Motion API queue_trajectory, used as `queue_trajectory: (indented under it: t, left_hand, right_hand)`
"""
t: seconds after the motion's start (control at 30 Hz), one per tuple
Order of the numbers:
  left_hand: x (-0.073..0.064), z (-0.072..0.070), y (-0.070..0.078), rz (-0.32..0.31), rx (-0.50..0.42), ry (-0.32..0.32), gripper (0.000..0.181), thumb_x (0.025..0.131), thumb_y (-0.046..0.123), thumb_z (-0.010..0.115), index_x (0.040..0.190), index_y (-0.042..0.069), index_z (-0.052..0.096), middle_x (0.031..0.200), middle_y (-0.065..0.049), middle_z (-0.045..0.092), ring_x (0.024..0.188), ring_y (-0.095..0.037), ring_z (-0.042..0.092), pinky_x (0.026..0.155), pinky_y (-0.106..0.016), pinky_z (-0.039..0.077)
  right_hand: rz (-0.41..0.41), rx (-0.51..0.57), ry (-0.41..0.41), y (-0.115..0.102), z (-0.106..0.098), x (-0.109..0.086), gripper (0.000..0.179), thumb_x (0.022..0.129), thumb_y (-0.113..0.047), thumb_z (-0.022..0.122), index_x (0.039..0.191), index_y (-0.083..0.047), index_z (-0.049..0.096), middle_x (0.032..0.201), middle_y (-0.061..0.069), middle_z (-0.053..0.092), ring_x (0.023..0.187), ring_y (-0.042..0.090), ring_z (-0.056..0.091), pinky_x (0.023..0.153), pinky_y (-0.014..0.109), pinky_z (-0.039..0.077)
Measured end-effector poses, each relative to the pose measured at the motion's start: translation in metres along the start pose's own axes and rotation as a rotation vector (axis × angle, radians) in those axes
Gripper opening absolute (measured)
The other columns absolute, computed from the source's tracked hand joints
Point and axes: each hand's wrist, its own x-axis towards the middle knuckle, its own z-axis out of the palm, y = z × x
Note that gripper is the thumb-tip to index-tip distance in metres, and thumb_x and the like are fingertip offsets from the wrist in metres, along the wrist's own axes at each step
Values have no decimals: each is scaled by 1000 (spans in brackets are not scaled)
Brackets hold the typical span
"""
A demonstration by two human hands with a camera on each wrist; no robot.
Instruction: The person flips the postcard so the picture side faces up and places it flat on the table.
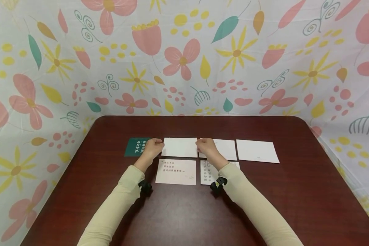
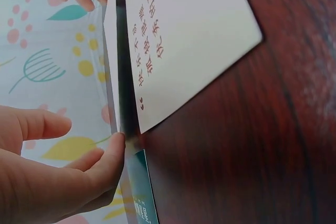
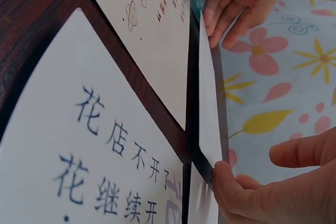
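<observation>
A blank white card [image 1: 179,147] lies in the back row, between the two hands. My left hand [image 1: 153,149] has its fingertips at the card's left edge and overlaps part of a dark green card [image 1: 133,147] with white writing. At the right edge, the fingertips of my right hand [image 1: 207,146] touch the same card. Both thumbs stand apart from the fingers in the wrist views. A pale card with red writing [image 1: 176,174] lies just in front. Beside it is a white card with dark writing [image 1: 206,174], partly hidden by my right wrist and sleeve.
Two more white cards continue the back row, one [image 1: 227,147] partly behind my right hand and another [image 1: 258,151] farther right. All lie on a dark reddish-brown table [image 1: 184,218]. A flower-patterned cloth [image 1: 184,89] hangs behind it.
</observation>
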Motion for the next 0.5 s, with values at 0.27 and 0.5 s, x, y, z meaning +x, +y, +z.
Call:
queue_trajectory:
  t: [0.27, 0.5]
  left_hand:
    - [2, -1, -2, 19, 12, 49, 41, 97, 7, 51, 136, -8, 46, 123, -26, 53, 113, -37, 55, 94, -44, 47]
    - [3, -4, -3, 18, -39, 61, 38, 96, 3, 50, 132, -9, 50, 115, -24, 53, 109, -36, 55, 94, -41, 48]
  right_hand:
    - [-15, 43, 69, 1, 1, 3, 38, 99, -5, 47, 134, 9, 48, 132, 27, 50, 115, 37, 55, 97, 40, 47]
    - [-46, 103, 123, 2, 2, 5, 38, 91, 5, 53, 129, 9, 54, 118, 24, 58, 101, 27, 58, 90, 37, 51]
